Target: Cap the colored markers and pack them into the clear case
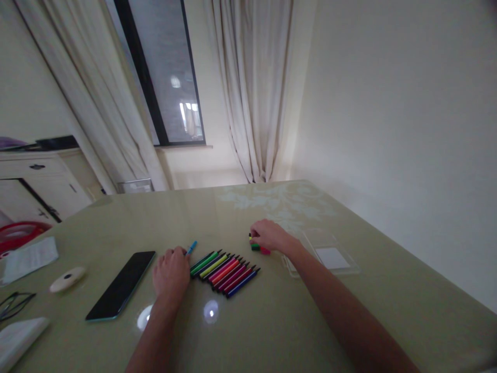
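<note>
Several felt-tip pens (228, 270) with black caps lie side by side in a slanted row on the table, running from green through yellow, pink and red to dark blue. Left of the row rests my left hand (173, 272), its fingers closed on a light blue felt-tip pen (191, 247) that points up and away. Beyond the row's right end, my right hand (271, 235) reaches down with bent fingers around a yellow-ended pen (250, 237). Beneath that hand lie a green pen (255, 247) and a pink pen (265, 250), partly hidden by it.
A clear plastic case (351, 267) with a white card lies open under and beside my right forearm. On the left are a black phone (121, 286), a cream oval object (67, 280), glasses (15, 304), a white object (21, 339) and a packet (31, 258). A wall (407, 155) borders the table's right side.
</note>
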`<action>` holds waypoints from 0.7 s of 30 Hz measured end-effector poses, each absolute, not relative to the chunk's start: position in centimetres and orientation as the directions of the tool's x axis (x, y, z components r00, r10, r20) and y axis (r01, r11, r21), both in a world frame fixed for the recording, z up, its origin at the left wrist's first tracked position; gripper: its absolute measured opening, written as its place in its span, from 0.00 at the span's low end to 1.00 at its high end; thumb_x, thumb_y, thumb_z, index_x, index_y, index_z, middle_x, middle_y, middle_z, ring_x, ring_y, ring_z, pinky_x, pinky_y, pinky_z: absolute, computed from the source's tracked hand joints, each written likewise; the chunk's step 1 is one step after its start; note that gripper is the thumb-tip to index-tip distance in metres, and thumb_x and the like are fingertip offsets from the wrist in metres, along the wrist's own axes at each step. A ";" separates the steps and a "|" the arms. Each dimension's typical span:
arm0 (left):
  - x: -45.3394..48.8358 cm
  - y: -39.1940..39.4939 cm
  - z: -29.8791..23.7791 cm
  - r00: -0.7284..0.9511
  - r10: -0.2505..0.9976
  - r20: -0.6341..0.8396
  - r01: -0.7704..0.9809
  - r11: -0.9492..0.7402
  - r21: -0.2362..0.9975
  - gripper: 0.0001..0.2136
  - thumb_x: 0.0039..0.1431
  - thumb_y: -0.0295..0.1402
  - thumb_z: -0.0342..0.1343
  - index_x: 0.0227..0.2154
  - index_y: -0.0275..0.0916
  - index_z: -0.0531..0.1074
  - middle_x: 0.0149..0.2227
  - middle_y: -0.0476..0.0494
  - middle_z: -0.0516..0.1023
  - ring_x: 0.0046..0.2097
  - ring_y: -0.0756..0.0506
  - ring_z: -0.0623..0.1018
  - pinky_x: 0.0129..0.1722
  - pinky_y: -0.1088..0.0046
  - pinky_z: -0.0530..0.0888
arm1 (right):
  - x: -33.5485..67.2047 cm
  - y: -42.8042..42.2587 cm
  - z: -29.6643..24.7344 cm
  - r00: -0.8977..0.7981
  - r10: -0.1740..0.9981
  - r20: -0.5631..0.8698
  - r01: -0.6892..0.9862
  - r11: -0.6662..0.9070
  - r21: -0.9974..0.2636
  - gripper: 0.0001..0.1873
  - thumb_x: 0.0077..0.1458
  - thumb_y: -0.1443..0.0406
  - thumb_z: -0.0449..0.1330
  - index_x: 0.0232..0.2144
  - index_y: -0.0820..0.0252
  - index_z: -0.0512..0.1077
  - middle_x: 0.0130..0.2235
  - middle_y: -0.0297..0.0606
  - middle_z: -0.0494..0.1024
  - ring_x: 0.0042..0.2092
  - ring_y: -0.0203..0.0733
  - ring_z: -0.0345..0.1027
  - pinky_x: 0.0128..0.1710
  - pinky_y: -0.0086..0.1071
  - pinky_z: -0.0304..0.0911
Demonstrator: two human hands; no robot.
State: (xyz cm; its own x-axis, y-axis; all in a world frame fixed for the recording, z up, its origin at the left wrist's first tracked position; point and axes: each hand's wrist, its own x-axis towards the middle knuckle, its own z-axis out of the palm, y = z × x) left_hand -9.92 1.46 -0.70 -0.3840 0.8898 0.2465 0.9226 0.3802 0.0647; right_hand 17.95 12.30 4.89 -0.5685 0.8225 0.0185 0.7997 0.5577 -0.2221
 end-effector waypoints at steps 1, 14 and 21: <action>-9.8 1.6 -0.7 -0.370 0.895 0.250 0.929 0.358 0.096 0.12 0.69 0.34 0.47 0.43 0.36 0.74 0.43 0.34 0.77 0.48 0.34 0.77 0.45 0.60 0.73 | 17.8 12.2 4.9 -0.585 0.808 0.075 0.775 0.583 -0.245 0.06 0.57 0.62 0.67 0.33 0.59 0.80 0.35 0.40 0.82 0.36 0.42 0.73 0.31 0.29 0.58; -3.4 1.2 0.4 0.057 0.928 0.368 0.829 -0.250 0.501 0.14 0.72 0.42 0.40 0.46 0.42 0.67 0.42 0.41 0.79 0.44 0.41 0.79 0.45 0.64 0.72 | 14.3 9.4 5.7 -0.849 0.468 0.245 0.450 0.884 -0.131 0.10 0.68 0.64 0.58 0.43 0.59 0.79 0.39 0.41 0.81 0.42 0.42 0.73 0.40 0.31 0.62; -2.9 0.8 1.8 -0.043 0.985 0.165 0.939 -0.016 0.344 0.16 0.72 0.47 0.40 0.43 0.45 0.68 0.34 0.44 0.82 0.37 0.40 0.82 0.33 0.70 0.66 | 14.3 9.3 5.5 -0.887 0.410 0.214 0.395 0.912 -0.112 0.10 0.68 0.67 0.57 0.43 0.59 0.79 0.38 0.39 0.81 0.39 0.39 0.73 0.39 0.29 0.60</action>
State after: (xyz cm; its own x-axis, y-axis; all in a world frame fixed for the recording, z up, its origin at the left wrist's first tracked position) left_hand -2.88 0.85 1.80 -0.0434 0.9854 0.1645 0.9389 -0.0160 0.3438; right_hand 14.28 9.31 5.54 -0.8867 0.4101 0.2135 0.3948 0.9119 -0.1120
